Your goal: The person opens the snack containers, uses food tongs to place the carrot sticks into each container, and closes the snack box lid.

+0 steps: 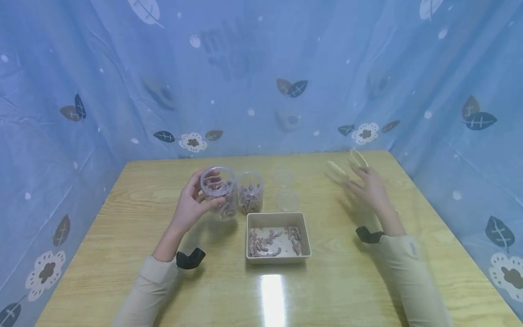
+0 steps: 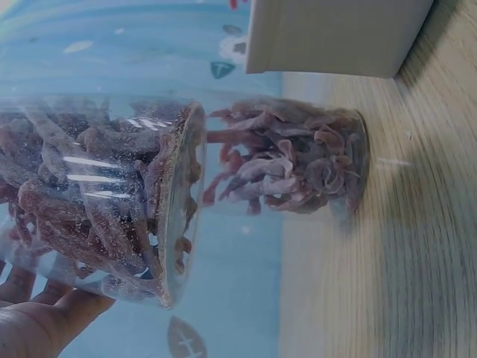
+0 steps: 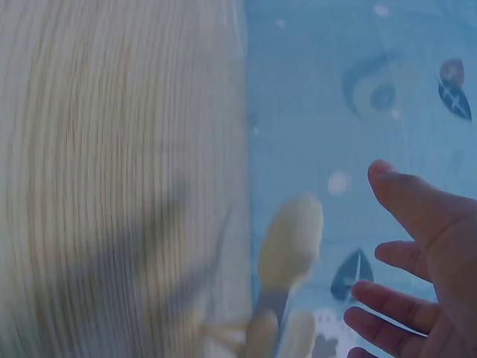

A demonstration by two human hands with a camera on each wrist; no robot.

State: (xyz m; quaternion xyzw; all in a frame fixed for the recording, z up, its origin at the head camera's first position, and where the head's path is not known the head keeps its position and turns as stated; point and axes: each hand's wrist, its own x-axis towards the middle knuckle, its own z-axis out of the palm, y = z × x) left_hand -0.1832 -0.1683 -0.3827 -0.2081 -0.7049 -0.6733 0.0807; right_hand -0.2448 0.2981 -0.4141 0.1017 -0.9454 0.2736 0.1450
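Observation:
My left hand point(image 1: 192, 204) grips a clear plastic jar point(image 1: 229, 206) of brownish-purple dried strips, raised off the table with its open mouth up. In the left wrist view, the fingers curl round the side of this raised jar point(image 2: 89, 201). A second clear jar point(image 1: 250, 197), also with strips, stands beside it on the table. On the right, my right hand point(image 1: 369, 188) has its fingers spread close to tongs with cream tips point(image 1: 336, 169). The right wrist view shows the blurred tongs point(image 3: 291, 239) apart from the fingers.
A beige rectangular box point(image 1: 278, 260) holding loose strips stands at the table's middle, in front of the jars. Two clear round lids point(image 1: 288, 201) lie right of the standing jar. A patterned blue curtain point(image 1: 253, 91) hangs round the wooden table point(image 1: 339, 290).

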